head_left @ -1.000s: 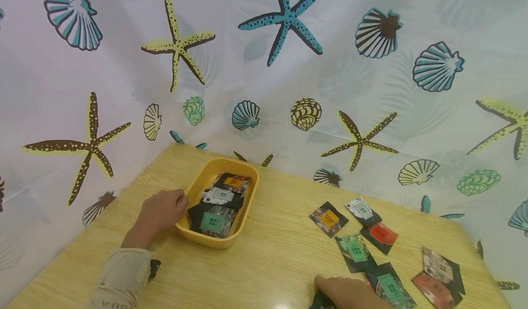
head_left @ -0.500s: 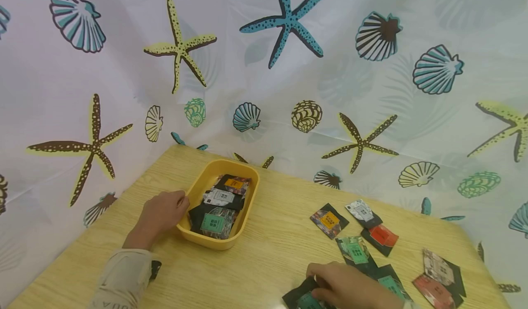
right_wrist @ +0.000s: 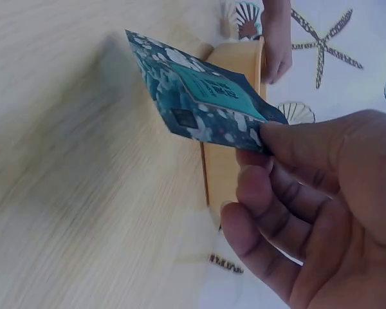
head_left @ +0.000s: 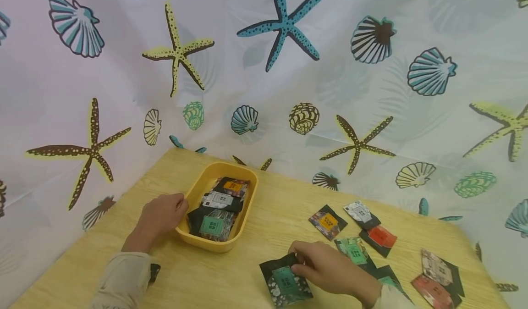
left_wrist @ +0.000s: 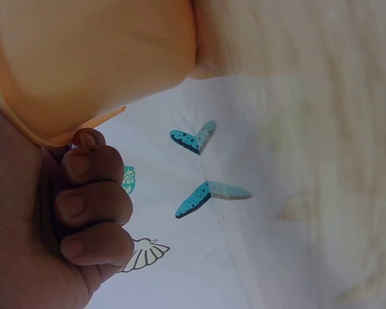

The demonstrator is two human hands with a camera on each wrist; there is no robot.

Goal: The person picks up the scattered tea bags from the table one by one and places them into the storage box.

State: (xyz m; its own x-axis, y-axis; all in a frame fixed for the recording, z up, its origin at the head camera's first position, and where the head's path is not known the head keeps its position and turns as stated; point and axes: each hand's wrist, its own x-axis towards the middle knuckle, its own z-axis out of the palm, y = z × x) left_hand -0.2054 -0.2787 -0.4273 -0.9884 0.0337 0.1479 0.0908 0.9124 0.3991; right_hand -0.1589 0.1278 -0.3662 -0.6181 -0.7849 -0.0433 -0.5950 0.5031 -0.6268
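Observation:
My right hand point(head_left: 330, 267) pinches a dark square sachet point(head_left: 284, 281) with a green label by its corner, thumb on top. In the right wrist view that sachet point(right_wrist: 196, 96) is tilted above the wood, its white-flowered print showing. My left hand point(head_left: 162, 215) grips the left rim of a yellow plastic bin point(head_left: 202, 244); the left wrist view has the fingers point(left_wrist: 93, 203) curled at the rim of the bin point(left_wrist: 109, 51). Inside the bin lie a green-labelled sachet point(head_left: 212, 226), a white one point(head_left: 220, 200) and an orange-labelled one point(head_left: 234, 187), overlapping.
To the right on the wooden table point(head_left: 243, 277) lie several sachets, among them an orange-labelled one point(head_left: 327, 222), a red-labelled one point(head_left: 379, 238) and a pinkish one point(head_left: 435, 288). A white curtain point(head_left: 264, 84) printed with starfish and shells hangs behind and beside the table.
My right hand has come from the bottom edge up and to the left, bringing the green-labelled sachet fully into view. My left hand stays on the bin's rim.

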